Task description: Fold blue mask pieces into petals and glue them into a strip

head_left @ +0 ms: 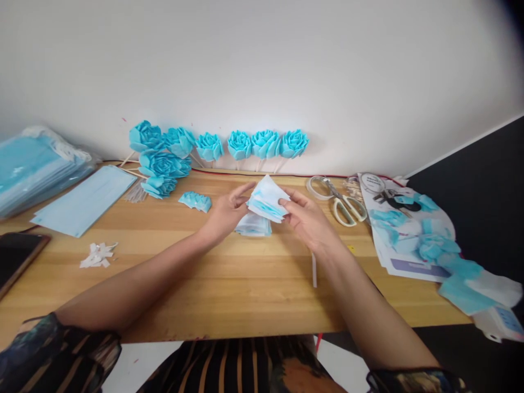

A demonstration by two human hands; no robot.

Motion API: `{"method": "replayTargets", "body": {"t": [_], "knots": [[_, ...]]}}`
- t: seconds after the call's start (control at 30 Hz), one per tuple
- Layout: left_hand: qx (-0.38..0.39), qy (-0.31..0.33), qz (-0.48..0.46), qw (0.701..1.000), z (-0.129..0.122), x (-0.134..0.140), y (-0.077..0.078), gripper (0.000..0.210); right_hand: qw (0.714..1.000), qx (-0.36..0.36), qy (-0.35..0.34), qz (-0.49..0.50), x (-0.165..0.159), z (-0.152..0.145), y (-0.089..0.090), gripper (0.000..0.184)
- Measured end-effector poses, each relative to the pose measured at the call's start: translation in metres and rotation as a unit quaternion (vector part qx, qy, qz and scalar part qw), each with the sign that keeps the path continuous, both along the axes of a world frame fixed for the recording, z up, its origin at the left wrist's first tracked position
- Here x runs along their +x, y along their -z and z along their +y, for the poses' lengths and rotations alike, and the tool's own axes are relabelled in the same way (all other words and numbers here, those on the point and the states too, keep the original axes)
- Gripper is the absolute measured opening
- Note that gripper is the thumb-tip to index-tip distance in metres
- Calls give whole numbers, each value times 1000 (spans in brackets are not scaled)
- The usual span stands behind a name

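My right hand (305, 218) pinches a small stack of white and pale blue squares of thin, mask-like fabric (268, 199), its thumb on top and fingers beneath. At the stack's left edge is my left hand (223, 215), its fingers apart and slightly bent; whether they touch the edge I cannot tell. Below the held squares, partly covered by them, another stack of similar pale pieces (254, 225) lies on the wooden table (254, 295). A folded piece of blue fabric petals (195, 201) lies left of my left hand.
Blue fabric roses (266, 144) on sticks lean along the wall. On the left are bagged masks (36, 169), flat blue sheets (85, 199), white scraps (98, 255) and a phone (18, 262). Scissors (346, 204), tape (319, 188) and blue scraps on a printed sheet (399, 234) occupy the right.
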State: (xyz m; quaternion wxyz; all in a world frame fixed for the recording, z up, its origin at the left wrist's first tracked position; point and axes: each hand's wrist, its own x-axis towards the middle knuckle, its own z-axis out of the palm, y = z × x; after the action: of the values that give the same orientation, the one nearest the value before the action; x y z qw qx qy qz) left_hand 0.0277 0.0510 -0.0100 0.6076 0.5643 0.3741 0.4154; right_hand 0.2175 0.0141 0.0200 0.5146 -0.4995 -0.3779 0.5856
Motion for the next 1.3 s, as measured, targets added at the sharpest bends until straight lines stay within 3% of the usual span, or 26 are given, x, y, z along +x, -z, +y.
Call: {"method": "replayTargets", "body": {"t": [0.1,0.2,0.37,0.47,0.53,0.63,0.77,0.83,0.97,1.07,1.17,1.3], "knots": [[-28,31,-56,998,-2,-6,0,70,994,40,-7,-105,-3,2,10,47],[-33,45,-49,997,-5,-8,-2,69,976,97,-21,-196,-5,4,14,50],[12,54,-16,998,-7,-12,0,67,975,90,-79,-185,-7,3,12,64],[95,35,32,994,-9,-19,8,66,978,84,-41,-184,-5,4,13,59],[172,42,109,978,-13,-25,17,66,978,82,-11,-193,-2,5,14,58],[267,77,236,931,-21,-30,26,66,977,74,11,-201,4,8,13,58],[316,90,292,898,-29,-29,28,60,979,112,58,-162,15,6,-2,61],[311,90,277,905,-30,-28,26,54,981,131,50,-136,18,2,-12,63],[244,21,194,950,-26,-30,22,42,977,88,-59,-185,12,-4,-13,69],[207,-40,155,965,-23,-32,21,42,948,70,-123,-286,2,-1,2,70],[210,-48,159,964,-23,-35,20,39,881,124,-125,-439,-3,0,10,62],[229,-43,199,952,-23,-35,18,34,803,236,-77,-542,8,-16,-9,51]]}}
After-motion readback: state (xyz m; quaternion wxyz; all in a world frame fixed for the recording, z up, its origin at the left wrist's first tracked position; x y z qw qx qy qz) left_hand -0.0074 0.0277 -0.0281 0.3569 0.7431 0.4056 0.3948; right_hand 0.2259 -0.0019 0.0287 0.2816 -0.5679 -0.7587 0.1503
